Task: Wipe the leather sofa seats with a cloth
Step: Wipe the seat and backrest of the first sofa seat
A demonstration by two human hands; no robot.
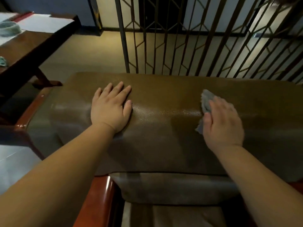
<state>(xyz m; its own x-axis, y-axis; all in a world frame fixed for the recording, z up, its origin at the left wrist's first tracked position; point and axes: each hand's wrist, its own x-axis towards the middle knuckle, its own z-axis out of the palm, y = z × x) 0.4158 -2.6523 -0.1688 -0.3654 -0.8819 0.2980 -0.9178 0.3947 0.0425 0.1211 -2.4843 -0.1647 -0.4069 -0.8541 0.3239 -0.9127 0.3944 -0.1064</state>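
Observation:
A brown leather sofa backrest (164,95) fills the middle of the view, with the seat cushion (172,215) below it. My left hand (109,107) lies flat on the top of the backrest, fingers straight and spread. My right hand (221,123) presses a grey cloth (207,102) against the leather to the right. The fingers lie over the cloth, which sticks out beyond the fingertips and beside the thumb. Most of the cloth is hidden under the palm.
The sofa has a glossy reddish wooden armrest (96,202) at the lower left. A dark wooden table (32,46) with white papers and a teal cloth stands at the upper left. Behind the sofa stands a metal lattice screen (180,38) on beige floor.

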